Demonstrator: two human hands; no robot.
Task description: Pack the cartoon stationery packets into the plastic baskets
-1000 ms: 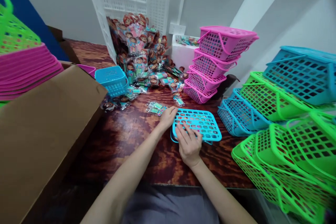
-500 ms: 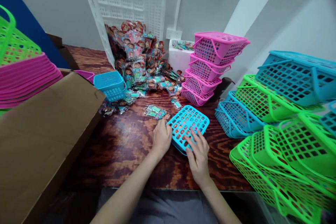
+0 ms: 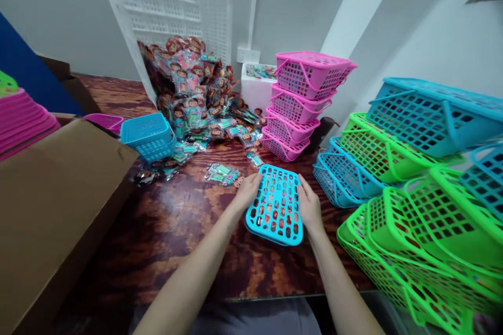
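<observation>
A blue plastic basket [image 3: 275, 204] with a holed lid on top is between my two hands, above the wooden table. Through the lid's holes, orange and brown contents show. My left hand [image 3: 248, 191] grips its left side near the far corner, and my right hand [image 3: 309, 203] is wrapped on its right side. The fingers under and behind the edges are hidden. Just beyond my left hand lie a few plastic-wrapped doll-shaped packets [image 3: 222, 172] on the table.
A heap of similar packets [image 3: 188, 89] spills from a white crate [image 3: 165, 0]. Pink lidded baskets [image 3: 296, 97] are stacked behind. Green baskets [image 3: 412, 256] and blue ones [image 3: 436, 115] pile up at right. A cardboard box [image 3: 58, 209] and a small blue basket [image 3: 147, 136] stand left.
My right hand has moved from the top of the lid to the basket's right side. The basket has turned and now sits between both hands. The view has shifted slightly right.
</observation>
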